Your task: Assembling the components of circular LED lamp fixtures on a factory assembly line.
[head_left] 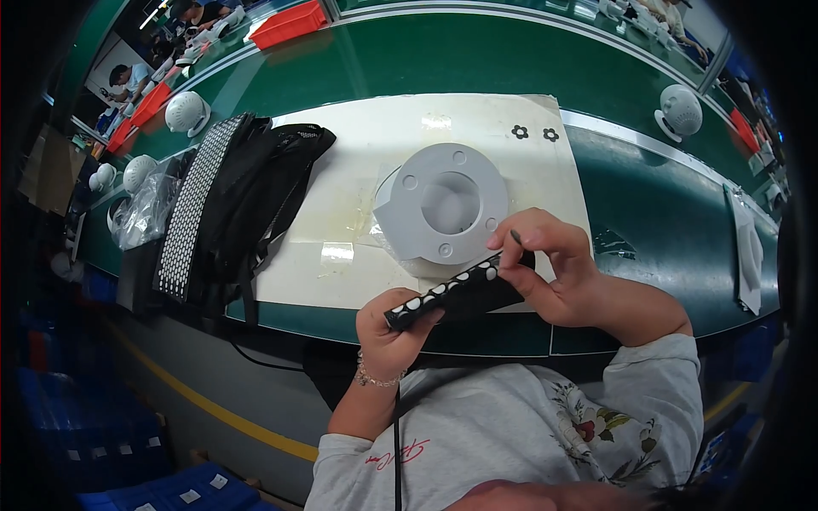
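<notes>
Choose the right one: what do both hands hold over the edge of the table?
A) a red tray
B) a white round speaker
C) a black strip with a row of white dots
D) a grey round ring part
C: the left hand and right hand grip the two ends of the black strip, which carries white dots.

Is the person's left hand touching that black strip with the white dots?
Touching. The head view shows the left hand wrapped around the near end of the black strip, fingers pressed against it.
</notes>
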A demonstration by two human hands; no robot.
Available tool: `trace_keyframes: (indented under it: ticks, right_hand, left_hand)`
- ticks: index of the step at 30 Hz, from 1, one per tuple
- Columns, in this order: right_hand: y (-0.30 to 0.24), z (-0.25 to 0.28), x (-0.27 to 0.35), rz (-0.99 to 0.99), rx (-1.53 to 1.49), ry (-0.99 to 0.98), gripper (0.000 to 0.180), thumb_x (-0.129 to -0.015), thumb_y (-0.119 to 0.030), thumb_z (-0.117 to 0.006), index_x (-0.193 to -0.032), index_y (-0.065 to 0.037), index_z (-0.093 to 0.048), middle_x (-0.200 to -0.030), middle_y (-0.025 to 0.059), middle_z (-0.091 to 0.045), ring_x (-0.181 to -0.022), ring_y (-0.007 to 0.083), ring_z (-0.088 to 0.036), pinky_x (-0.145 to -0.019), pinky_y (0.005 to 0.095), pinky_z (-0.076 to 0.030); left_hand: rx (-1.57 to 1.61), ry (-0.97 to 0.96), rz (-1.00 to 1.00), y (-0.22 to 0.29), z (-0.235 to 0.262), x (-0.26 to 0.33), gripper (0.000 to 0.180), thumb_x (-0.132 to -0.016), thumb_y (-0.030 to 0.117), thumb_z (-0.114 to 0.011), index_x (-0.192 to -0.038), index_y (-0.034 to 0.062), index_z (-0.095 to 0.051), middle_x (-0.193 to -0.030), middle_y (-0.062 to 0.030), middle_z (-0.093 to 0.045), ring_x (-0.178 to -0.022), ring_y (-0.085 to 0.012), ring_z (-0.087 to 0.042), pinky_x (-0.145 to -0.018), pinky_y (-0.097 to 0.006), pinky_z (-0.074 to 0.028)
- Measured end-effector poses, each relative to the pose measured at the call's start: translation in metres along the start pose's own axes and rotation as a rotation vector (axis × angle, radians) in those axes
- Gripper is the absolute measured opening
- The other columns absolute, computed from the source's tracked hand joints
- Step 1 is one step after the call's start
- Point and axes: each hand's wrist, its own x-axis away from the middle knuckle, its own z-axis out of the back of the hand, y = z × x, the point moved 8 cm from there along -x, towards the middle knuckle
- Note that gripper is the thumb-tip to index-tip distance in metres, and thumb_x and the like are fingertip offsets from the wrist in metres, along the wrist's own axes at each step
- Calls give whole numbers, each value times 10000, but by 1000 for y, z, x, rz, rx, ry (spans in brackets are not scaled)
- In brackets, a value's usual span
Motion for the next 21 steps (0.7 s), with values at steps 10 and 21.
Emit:
trace_keyframes:
  ticks: [10, 21]
  right_hand:
    - [-13, -12, -11, -25, 86, -143, 656, -694, 113, -517, -1221, -135, -217, -933, 106, -471, -756, 135, -508, -571, 232, -397]
    - [37, 25, -69, -289, 52, 134, 644, -733, 79, -455, -1275, -128, -175, -987, 83, -409, -798, 107, -458, -743, 240, -390]
  left_hand:
    - [-75, -81, -154, 4, -1, 0, 177, -586, -59, -667, -700, -19, -538, -642, -95, -561, -545, -171, -532, -510, -242, -400]
    - [-92, -56, -341, 17, -3, 0, 204, -639, 4, -686, -784, -10, -543, -1012, -156, -514, -730, -147, -551, -647, -246, -437]
